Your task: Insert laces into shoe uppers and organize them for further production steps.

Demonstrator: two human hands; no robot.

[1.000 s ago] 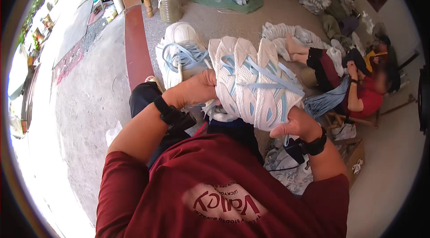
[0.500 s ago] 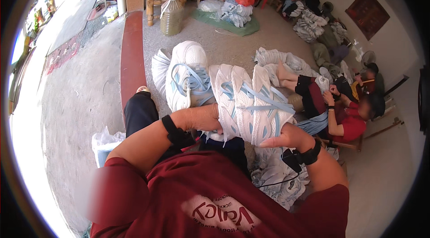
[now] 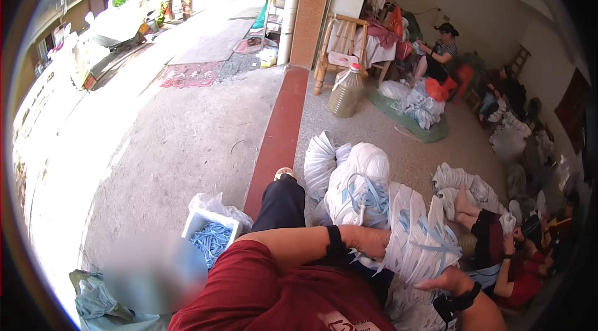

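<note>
Head view: I am watching a stack of white shoe uppers [image 3: 416, 231] being held in the lower right of the frame; a white box [image 3: 236, 229] of blue laces [image 3: 210, 240] is standing lower left. The left hand [image 3: 372, 242] is gripping the stack's left edge, the right hand [image 3: 451, 281] its bottom.

White mesh uppers [image 3: 405, 257] are showing matt, textured weave, blue laces [image 3: 375, 199] are looking like cloth, and the plastic jug [image 3: 346, 95] is looking glossy!
</note>
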